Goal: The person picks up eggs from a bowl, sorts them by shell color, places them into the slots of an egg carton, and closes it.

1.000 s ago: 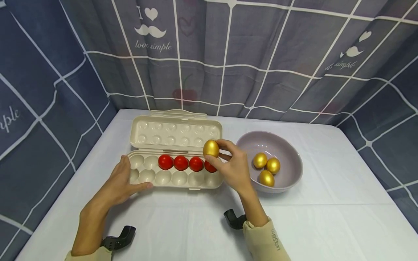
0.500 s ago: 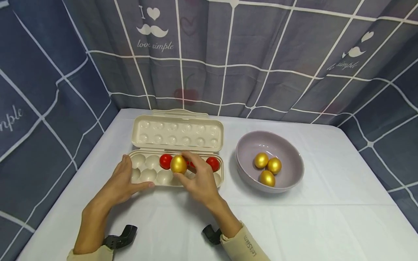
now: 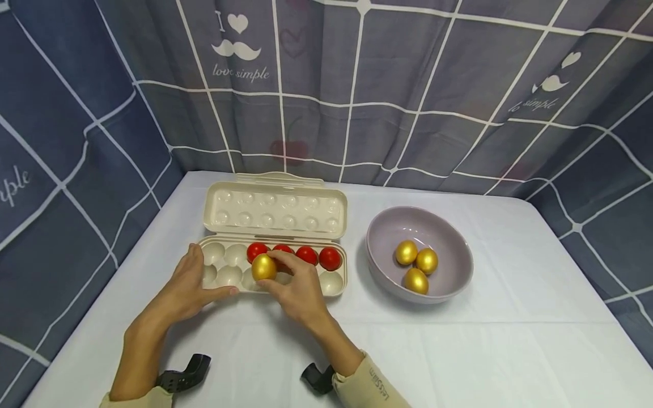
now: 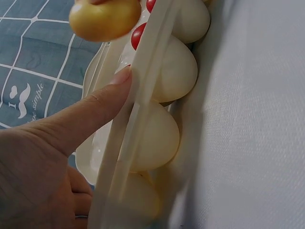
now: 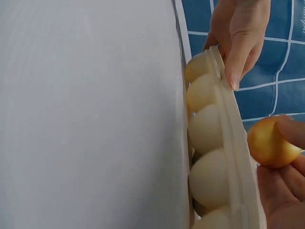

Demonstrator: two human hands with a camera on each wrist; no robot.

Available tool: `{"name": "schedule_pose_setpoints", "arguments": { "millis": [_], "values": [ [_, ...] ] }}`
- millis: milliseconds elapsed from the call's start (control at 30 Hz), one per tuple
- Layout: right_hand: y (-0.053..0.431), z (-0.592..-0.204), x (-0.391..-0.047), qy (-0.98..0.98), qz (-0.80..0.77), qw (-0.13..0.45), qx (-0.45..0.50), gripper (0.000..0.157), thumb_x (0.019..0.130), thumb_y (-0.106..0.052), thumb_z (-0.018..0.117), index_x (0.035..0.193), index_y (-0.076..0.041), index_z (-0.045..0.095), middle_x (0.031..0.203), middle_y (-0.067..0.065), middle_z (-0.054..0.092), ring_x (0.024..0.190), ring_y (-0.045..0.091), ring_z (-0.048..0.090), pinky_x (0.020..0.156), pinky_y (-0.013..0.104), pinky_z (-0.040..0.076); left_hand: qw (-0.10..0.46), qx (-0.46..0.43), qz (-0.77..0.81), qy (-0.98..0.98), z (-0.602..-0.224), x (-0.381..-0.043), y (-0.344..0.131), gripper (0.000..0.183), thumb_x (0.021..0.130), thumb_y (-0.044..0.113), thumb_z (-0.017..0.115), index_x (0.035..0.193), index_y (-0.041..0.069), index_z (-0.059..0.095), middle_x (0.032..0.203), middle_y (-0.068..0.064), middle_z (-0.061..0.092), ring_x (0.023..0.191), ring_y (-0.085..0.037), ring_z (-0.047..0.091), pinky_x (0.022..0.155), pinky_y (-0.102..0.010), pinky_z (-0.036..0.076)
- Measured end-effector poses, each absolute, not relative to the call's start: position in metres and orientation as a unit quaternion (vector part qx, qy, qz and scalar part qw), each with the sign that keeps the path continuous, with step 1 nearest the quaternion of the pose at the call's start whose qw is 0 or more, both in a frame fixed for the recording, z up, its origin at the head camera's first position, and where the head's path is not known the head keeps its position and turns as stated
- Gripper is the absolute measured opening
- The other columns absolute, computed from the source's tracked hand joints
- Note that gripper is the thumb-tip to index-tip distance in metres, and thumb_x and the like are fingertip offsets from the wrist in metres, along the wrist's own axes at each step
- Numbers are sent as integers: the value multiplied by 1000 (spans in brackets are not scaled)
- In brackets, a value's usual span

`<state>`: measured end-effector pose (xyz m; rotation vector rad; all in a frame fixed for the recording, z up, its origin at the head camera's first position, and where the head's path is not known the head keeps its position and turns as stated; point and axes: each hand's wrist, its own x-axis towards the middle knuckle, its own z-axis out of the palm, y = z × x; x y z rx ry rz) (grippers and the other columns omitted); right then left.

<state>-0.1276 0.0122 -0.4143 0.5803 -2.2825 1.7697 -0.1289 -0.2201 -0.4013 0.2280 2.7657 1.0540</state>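
My right hand [image 3: 301, 292] pinches a gold egg [image 3: 263, 267] between thumb and fingers, over the front row of an open cream egg carton [image 3: 275, 208]. In the right wrist view the gold egg [image 5: 269, 143] shows above the carton's front rim. My left hand [image 3: 178, 292] grips the carton's left end, its thumb [image 4: 95, 109] along the front edge and its fingers round the side. Several red eggs [image 3: 330, 258] sit in the carton's back row, one partly hidden behind my right fingers. The two leftmost cups of that row are bare.
A mauve bowl [image 3: 374, 241] with three gold eggs [image 3: 427, 260] stands right of the carton. White cloth [image 3: 484, 351] covers the table. Grey-blue checked curtains [image 3: 316, 130] hang at the back and both sides. Black wrist mounts [image 3: 186, 374] sit on both forearms.
My right hand has carried the gold egg leftward from the carton's right end, then toward its front row, uncovering the red eggs on the right. The left hand stays on the carton.
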Motion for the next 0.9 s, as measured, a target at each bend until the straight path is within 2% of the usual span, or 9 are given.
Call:
{"name": "schedule_pose_setpoints", "arguments": {
  "millis": [100,233,433,900],
  "values": [
    [9,-417,-127,-761,618,65,186,44,74,4,84,115,-2,68,112,5,69,102,16,67,86,25,53,86,74,357,927,-402,-129,-220,129,81,45,79,146,-16,-13,152,-39,-18,141,-54,-11,111,-66,1],
    [5,-420,-128,-762,621,50,176,44,72,5,84,112,0,67,111,7,68,105,18,67,84,24,54,85,75,362,925,-402,-129,-220,129,80,44,80,147,-16,-12,152,-40,-17,141,-55,-9,110,-68,2],
    [2,-422,-131,-818,532,70,206,41,75,-3,86,110,-3,66,107,4,70,102,13,67,85,18,51,85,74,363,925,-401,-129,-220,129,80,44,80,147,-16,-13,152,-40,-16,141,-56,-9,110,-68,2],
    [-1,-423,-131,-856,455,96,225,47,76,-11,86,117,-4,62,108,3,68,96,10,64,86,17,50,80,70,359,927,-401,-129,-219,130,79,44,81,146,-17,-12,152,-41,-15,141,-56,-7,110,-68,5]
  ]
}}
